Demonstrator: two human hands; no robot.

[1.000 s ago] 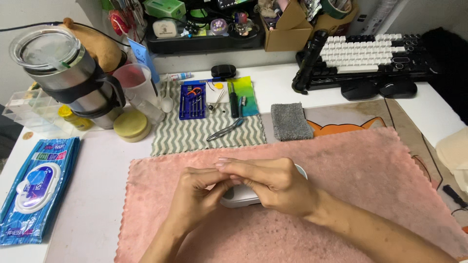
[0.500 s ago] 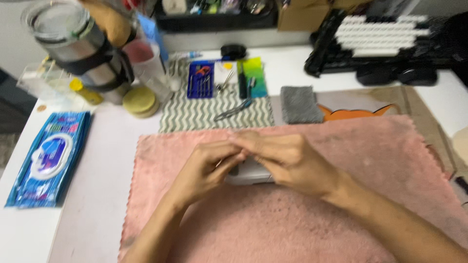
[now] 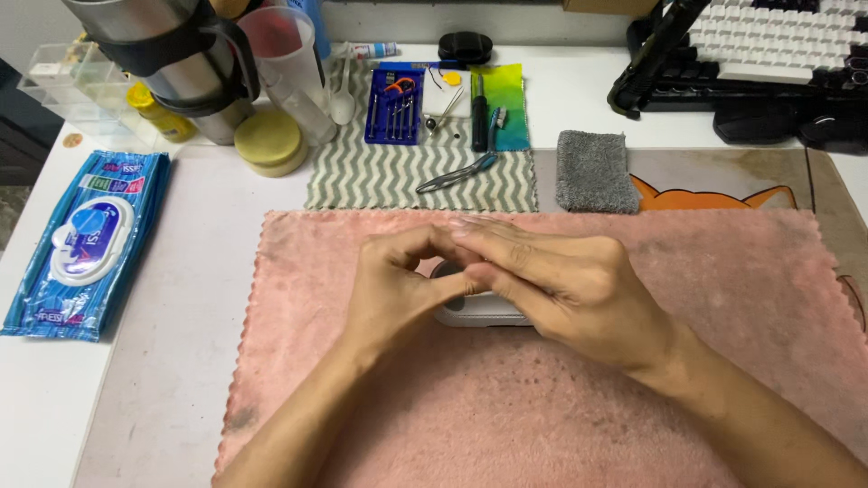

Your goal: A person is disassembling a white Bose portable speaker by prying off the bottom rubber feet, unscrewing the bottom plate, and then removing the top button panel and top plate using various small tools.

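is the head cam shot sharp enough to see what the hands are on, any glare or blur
Head view: sharp and evenly lit, no motion blur or strong glare; the left hand and right hand cover most of the small white-grey device on the pink towel, leaving a soft shadow beneath.

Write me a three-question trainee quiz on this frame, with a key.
1. True or false: both hands meet over a small white-grey device on the pink towel.
2. What lies left of the towel? A) a blue wet-wipe pack B) a keyboard C) a grey pad
3. Which tool lies on the zigzag-striped cloth nearest the towel?

Key:
1. True: left hand and right hand cover it.
2. A: the blue wet-wipe pack.
3. The tweezers.
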